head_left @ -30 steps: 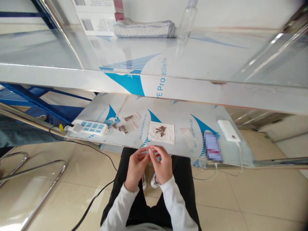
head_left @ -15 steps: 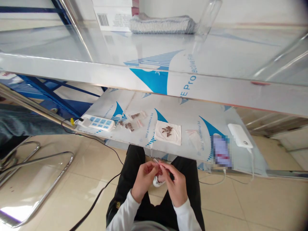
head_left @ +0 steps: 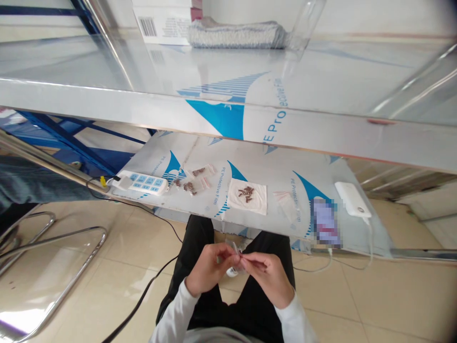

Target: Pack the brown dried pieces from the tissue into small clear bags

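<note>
From my end of the feed, the relation I care about most is front-to-back: the brown pile [head_left: 245,193] sits on a white cloth [head_left: 235,203] on the lower shelf [head_left: 264,162], pretty much straight out past the fingertips and only a touch to the right. Neither hand really wins on nearness, since the left hand [head_left: 208,268] and the right hand [head_left: 270,276] meet almost tip to tip over the lap, near the shelf's front edge but short of it. Both grips look pinched closed to me, thumbs against fingers with barely any gap, and what they seem to have hold of is a small clear plastic bag [head_left: 234,246]. It's right at the meeting point, with a bit poking up past the left fingertips, leaning forward and slightly left. I'd guess that's its long axis, but the fingers cover most of it (see-through plastic is awful on this camera), so I can't tell how it's folded or if anything's inside. Another flat bag [head_left: 284,205] lies to the right of the cloth, and the filled bags [head_left: 189,187] are well over to its left.
</note>
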`<state>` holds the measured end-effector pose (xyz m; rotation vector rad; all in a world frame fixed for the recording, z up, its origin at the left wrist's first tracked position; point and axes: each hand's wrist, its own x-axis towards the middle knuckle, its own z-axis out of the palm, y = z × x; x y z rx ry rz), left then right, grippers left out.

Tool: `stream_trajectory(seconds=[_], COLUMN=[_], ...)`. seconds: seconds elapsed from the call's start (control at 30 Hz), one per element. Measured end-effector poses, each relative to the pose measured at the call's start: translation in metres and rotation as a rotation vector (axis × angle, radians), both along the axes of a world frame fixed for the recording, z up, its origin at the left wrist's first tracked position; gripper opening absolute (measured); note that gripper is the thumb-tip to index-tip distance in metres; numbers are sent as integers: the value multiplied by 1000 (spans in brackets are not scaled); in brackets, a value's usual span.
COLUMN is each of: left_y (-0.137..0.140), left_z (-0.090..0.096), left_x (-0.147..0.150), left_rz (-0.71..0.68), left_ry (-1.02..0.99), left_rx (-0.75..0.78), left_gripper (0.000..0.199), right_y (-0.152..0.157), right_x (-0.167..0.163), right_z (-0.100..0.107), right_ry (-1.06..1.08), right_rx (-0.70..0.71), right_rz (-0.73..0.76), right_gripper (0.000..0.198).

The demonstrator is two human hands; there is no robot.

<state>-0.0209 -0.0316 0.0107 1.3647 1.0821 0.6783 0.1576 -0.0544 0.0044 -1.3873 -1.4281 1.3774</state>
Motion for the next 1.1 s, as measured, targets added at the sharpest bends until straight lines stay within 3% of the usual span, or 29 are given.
stream_trajectory(seconds=[0.07, 0.17, 0.23, 0.33, 0.43, 0.53, 0.77, 0.93, 1.1], left_y=[0, -2, -1, 3, 8, 11, 17, 25, 31], left_z=[10, 22, 27, 33, 37, 39, 40, 48, 47], left_x=[2, 9, 15, 21, 23, 22, 15, 8, -8], left_rz=[18, 110, 153, 150, 119, 107, 139, 163, 266], left_ry=[196, 431, 523, 552, 504, 483, 528, 550, 540], left_rx=[97, 197, 221, 239, 240, 218, 230, 252, 276], left_gripper=[22, 19, 16, 16, 16, 18, 23, 22, 31], right_y=[0, 1, 3, 5, 8, 13, 31, 41, 76], right_x=[2, -1, -4, -7, -8, -8, -11, -16, 2], right_z=[1, 2, 4, 6, 5, 0, -12, -7, -5], right_ry=[-154, -435, -491, -315, -3, 182, 145, 121, 54], right_rx=[113, 328, 404, 425, 331, 269, 289, 298, 251], right_rz=[-98, -367, -420, -266, -44, -3, 29, 25, -4], right_gripper=[22, 18, 13, 28, 42, 62, 74, 50, 44])
